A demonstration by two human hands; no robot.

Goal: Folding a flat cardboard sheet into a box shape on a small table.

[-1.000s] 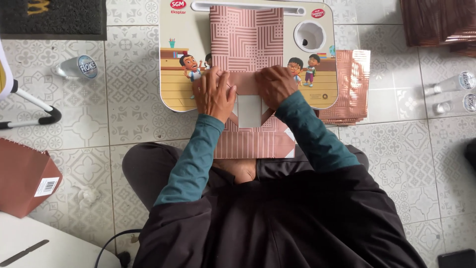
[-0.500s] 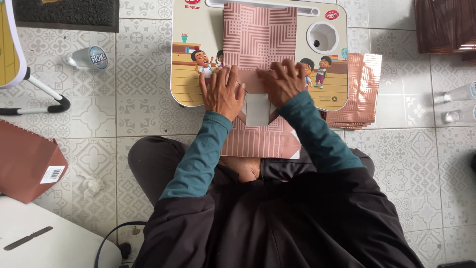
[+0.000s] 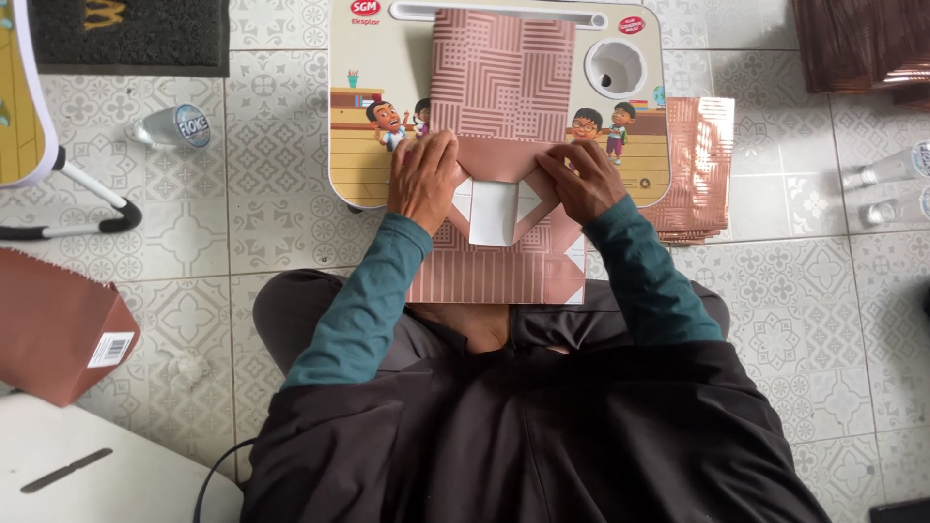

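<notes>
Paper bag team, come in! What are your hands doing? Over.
Left hand and right hand flat, pressing folds on the brown patterned paper bag. Bag lies on the cartoon-printed lap desk. Nothing blocking.

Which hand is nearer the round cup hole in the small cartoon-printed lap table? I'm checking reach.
Right. The right hand presses the patterned pink paper bag just below the round cup hole; the left hand lies across the bag, farther away.
</notes>
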